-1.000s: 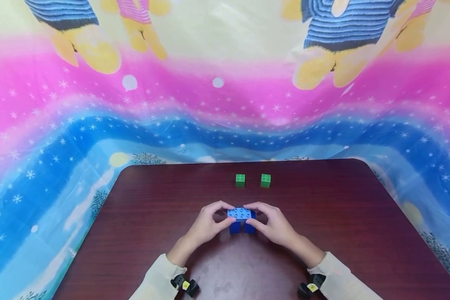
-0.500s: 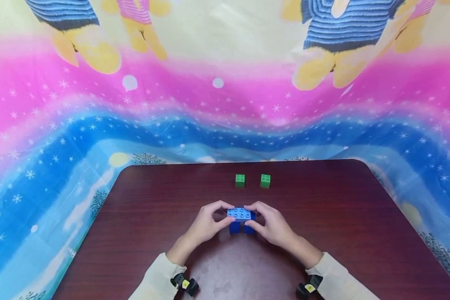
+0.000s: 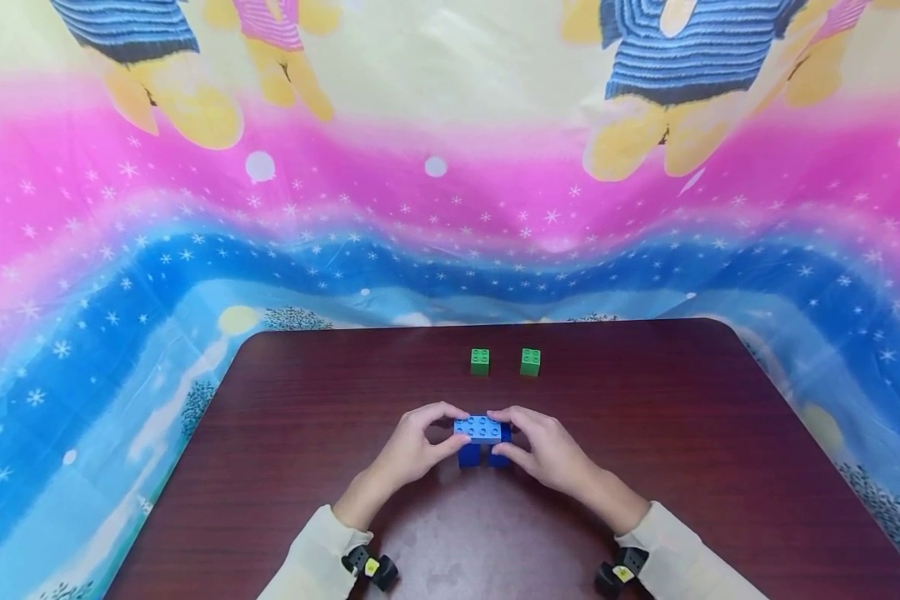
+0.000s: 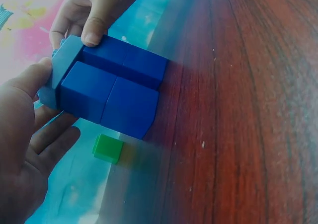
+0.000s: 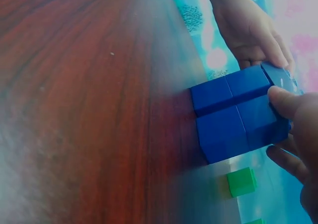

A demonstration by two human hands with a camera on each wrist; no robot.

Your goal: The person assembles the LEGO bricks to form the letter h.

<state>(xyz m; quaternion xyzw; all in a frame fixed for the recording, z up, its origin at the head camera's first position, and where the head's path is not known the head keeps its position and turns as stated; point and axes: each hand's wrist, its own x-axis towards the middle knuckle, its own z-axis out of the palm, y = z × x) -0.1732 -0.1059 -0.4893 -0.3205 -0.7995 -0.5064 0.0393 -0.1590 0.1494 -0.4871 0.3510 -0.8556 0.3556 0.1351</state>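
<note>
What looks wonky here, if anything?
Maybe the light blue rectangular plastic brick: on the right, the dark blue plastic column beneath seems to stick out past its end, so they look uneven. Nothing looks spilled or broken.

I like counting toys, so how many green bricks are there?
2: one green brick beyond the blue stack, and another green brick to its right. I see no others.
</note>
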